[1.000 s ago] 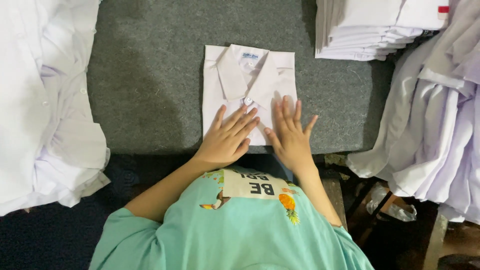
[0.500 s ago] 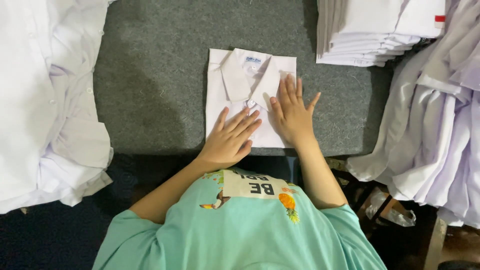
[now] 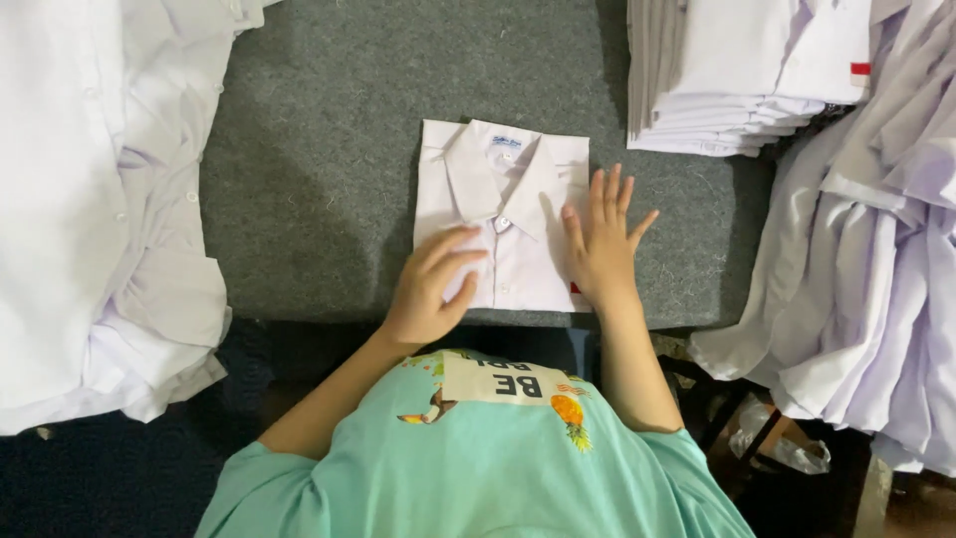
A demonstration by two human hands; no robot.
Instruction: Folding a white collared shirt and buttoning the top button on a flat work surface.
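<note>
A folded white shirt (image 3: 503,214) lies collar-up near the middle of the grey tabletop (image 3: 309,169), its near edge close to the tabletop's near rim. It looks already folded into a neat rectangle, with collar and button placket centred; what seems left is smoothing it flat and moving it off. The left hand (image 3: 430,289) rests on the shirt's near left corner, fingers released and spread loosely, grasping nothing. The right hand (image 3: 600,249) lies flat along the shirt's right edge, fingers splayed and open, half on the cloth and half on the tabletop. A stack of folded white shirts (image 3: 742,75) sits at the far right, apart from the shirt, with bare grey surface between. Loose white garments are heaped at the left (image 3: 90,199) and hang at the right (image 3: 876,279), leaving open room mostly on the shirt's left and far sides.
</note>
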